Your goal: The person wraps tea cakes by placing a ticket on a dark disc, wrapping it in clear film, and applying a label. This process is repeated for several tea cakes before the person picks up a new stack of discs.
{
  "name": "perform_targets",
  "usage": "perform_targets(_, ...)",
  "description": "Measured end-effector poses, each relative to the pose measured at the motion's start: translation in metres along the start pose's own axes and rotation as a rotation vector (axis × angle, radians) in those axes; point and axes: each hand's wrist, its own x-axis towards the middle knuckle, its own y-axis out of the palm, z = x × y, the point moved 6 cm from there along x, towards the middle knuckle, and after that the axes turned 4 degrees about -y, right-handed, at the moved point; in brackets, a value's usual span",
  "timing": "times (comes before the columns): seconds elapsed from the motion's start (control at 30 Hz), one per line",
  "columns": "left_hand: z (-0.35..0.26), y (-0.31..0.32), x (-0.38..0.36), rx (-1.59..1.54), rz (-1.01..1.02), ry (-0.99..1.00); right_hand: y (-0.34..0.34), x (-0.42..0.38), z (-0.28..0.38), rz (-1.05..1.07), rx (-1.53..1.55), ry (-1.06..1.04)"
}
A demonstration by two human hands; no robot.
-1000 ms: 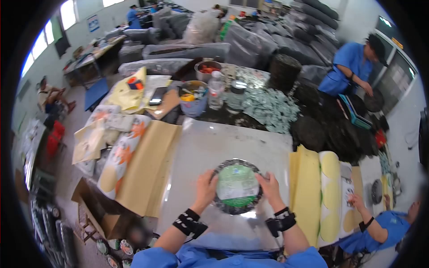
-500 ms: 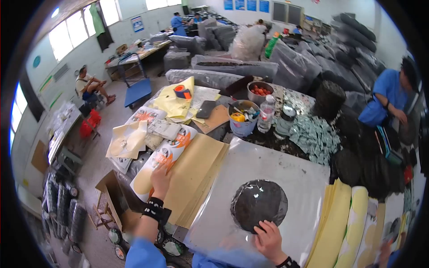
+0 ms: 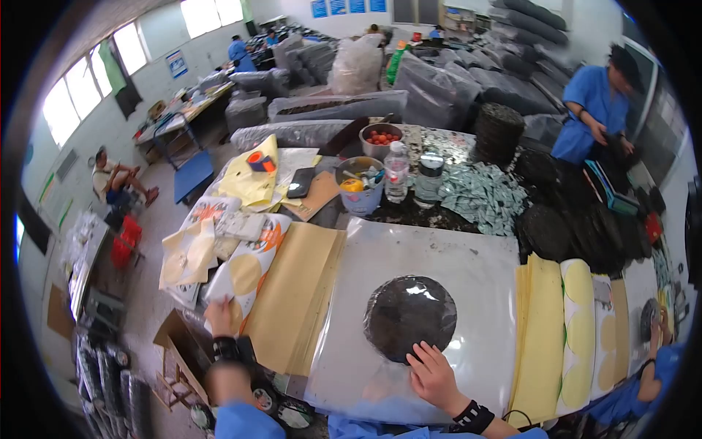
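Observation:
A flat dark round cake in clear shiny film lies on the white work surface. My right hand rests on its lower edge, fingers stretched out over the film and thumb beside it. To the left, my left hand is at the lower end of a sheet of printed round labels. Its fingers look closed, seemingly on a label that is mostly hidden. Bare tan circles show on that sheet, with orange print above them. Brown paper sheets lie between the label sheet and the white surface.
Behind stand a bucket of tools, a water bottle, a glass jar and heaped green packets. Yellow sheets lie at right. Dark cakes are stacked before a co-worker in blue. Another person's hand shows far right.
My left hand has moved down and left along the label sheet; a tan circle shows where orange print was. My right hand stays on the cake. The camera view has shifted.

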Motion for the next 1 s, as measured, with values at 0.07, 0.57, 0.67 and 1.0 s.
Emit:
perform_targets(0.07,-0.107,0.003,-0.108,-0.442,-0.349,-0.021,0.006,-0.007,0.001,0.001,-0.001,-0.012)
perform_targets(0.57,-0.317,0.209,-0.508,0.528,1.047,0.938,-0.019,0.019,-0.014,-0.169,0.228,0.055)
perform_targets(0.67,-0.315,0.200,-0.519,0.627,1.005,1.011,-0.009,0.079,-0.041,-0.096,-0.044,-0.129)
perform_targets(1.0,-0.345,0.192,-0.593,0.187,1.245,0.748,0.023,0.054,-0.080,0.108,0.664,0.160)
